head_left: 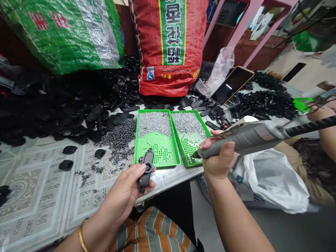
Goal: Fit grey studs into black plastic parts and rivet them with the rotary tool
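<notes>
A patterned worktop (39, 196) is seen, backed by a red woven sack (168, 45) and a green sack (65, 31), with black plastic parts (78, 105) heaped along its far edge. Two green perforated trays (157, 147) of small screws are set at the near edge. An electric screwdriver (244, 138) is gripped in the right hand (219, 157), its tip lowered over the right tray (190, 141). A black plastic part (146, 170) is pinched in the left hand (126, 190), its long axis near upright, just left of the bit.
</notes>
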Tool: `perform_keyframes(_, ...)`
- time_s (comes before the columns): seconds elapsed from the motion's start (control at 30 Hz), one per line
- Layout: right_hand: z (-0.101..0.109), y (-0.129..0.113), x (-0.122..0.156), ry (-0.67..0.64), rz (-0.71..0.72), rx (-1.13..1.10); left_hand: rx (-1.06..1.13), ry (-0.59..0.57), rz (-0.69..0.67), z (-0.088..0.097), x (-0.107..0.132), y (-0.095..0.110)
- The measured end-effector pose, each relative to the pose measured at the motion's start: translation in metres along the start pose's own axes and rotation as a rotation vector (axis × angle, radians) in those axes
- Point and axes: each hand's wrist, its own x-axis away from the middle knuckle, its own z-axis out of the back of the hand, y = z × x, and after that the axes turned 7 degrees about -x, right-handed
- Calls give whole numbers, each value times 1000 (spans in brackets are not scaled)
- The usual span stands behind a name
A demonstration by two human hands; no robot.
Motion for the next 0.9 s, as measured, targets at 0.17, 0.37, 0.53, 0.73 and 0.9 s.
perform_keyframes(0.17,1,9,-1,5,-10,-10,1,-11,-1,-1,2,0)
perform_keyframes(0.37,1,9,-1,6,-48,-1,-13,-30,8,-2,3,3)
perform_keyframes(0.53,-8,-7,-8,41,-5,-16,21,-45,21,-4,5,5)
perform_keyframes(0.73,-42,-50,-6,-108,-77,-128,74,-88,-23,-4,5,4)
perform_keyframes(0.9,-75,-71,10,-287,-217,-224,53,-128,-75,-1,0,-3)
